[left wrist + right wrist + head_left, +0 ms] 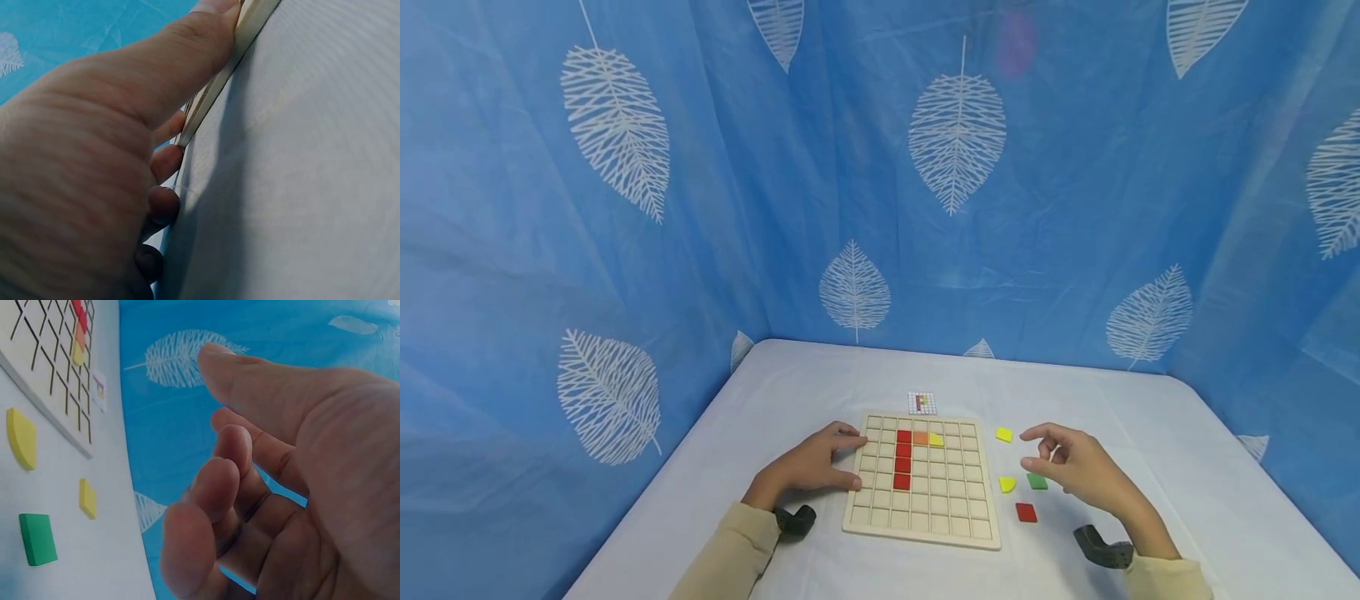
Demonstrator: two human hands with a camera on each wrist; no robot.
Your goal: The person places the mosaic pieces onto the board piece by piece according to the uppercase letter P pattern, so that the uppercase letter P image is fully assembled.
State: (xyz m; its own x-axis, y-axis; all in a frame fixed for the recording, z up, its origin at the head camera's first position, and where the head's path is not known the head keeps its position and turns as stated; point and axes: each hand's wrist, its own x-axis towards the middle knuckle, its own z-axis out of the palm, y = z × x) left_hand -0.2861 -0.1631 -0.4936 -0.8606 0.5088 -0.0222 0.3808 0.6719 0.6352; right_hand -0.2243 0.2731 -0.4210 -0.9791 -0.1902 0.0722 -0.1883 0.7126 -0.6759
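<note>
A pale wooden grid board (917, 523) lies on the table. Several red square tiles (902, 464) form a column in it, with an orange square tile (921, 437) and a yellow rounded tile (936, 440) to the right of the top one. My left hand (812, 460) rests against the board's left edge, thumb and forefinger spread apart along it. Over the table right of the board hovers my right hand (1075, 468), holding nothing, thumb and forefinger apart. Its fingertips are near a loose yellow square tile (1004, 435); a green square tile (38, 539) lies below the hand.
Right of the board also lie a yellow rounded tile (1007, 484) and a red square tile (1026, 512). A small printed pattern card (922, 403) sits just behind the board. Blue leaf-patterned cloth (880, 192) hangs around the white-covered table (820, 367).
</note>
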